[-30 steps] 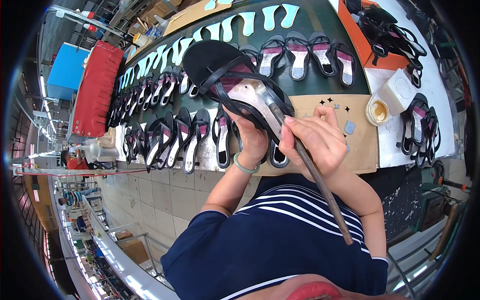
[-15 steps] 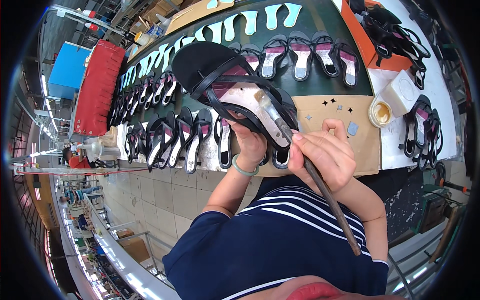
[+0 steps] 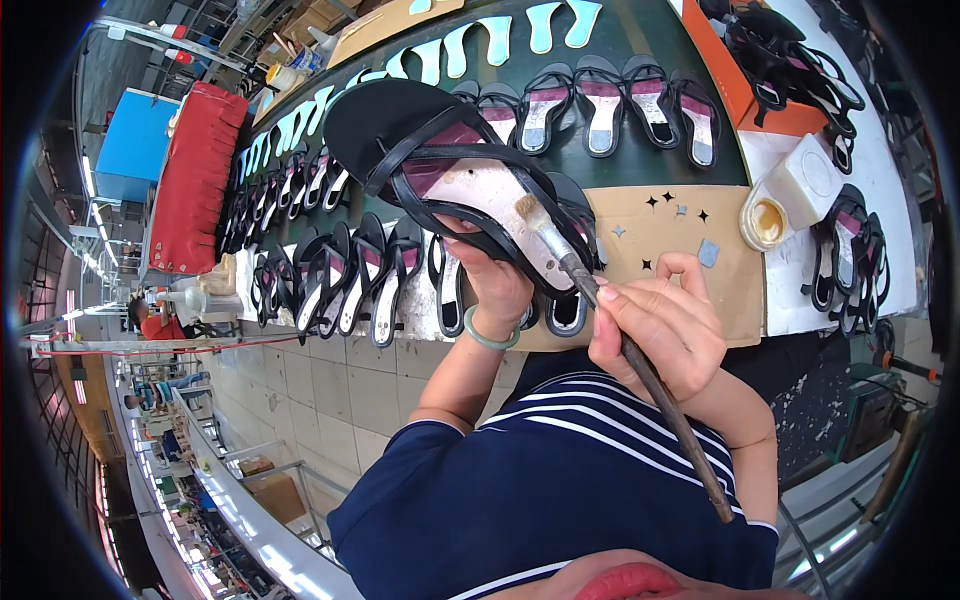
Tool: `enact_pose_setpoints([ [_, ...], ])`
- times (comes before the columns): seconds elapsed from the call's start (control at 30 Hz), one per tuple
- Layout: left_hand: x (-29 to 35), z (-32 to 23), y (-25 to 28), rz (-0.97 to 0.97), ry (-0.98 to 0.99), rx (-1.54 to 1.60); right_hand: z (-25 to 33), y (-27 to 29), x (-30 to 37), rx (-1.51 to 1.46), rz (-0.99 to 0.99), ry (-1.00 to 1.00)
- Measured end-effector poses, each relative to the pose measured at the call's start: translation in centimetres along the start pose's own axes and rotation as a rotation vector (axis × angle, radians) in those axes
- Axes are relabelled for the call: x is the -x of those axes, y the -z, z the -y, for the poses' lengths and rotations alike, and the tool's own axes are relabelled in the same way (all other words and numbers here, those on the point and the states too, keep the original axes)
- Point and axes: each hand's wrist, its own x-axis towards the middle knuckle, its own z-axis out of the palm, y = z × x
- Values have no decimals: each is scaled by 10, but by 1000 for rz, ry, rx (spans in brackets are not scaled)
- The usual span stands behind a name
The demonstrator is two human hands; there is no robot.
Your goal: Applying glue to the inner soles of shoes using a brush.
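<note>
Raised in front of me is a black strappy sandal (image 3: 470, 185), tilted with its toe to the upper left and its heel toward me. Its footbed is pale at the heel half, with dark red near the straps. My left hand (image 3: 497, 290), with a green bangle at the wrist, is closed round the sandal's side from below; some fingers are hidden behind it. In my right hand (image 3: 665, 335), a long brush (image 3: 668, 405) with a dark handle is pinched between thumb and fingers. The bristles touch the pale footbed near the heel.
Rows of similar sandals (image 3: 600, 105) and pale green insole pieces (image 3: 462, 50) lie on the dark green table. To the right are brown cardboard (image 3: 640, 215), a tilted white pot with yellowish glue-like paste (image 3: 768, 222), an orange box (image 3: 790, 118) and more sandals (image 3: 845, 245).
The brush bristles have slid a little along the footbed toward the heel. The sandal has shifted slightly left in my left hand, while my right hand has moved slightly right and nearer to me.
</note>
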Motion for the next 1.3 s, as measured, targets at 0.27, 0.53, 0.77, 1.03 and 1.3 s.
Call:
enact_pose_setpoints([
  [0.27,-5,-4,-3,-79,-27,44,2,1,3,-6,4,-6],
  [0.53,-12,-10,-1,-229,-50,-87,4,-1,7,-12,13,-8],
  [0.77,-18,-16,-4,-220,-135,-59,5,-4,11,-19,-2,-6],
  [1.03,-25,-15,-5,-157,-204,28,5,-4,18,0,3,-17],
  [1.3,-24,-13,-1,-177,-171,-62,4,-3,16,8,-21,-67],
])
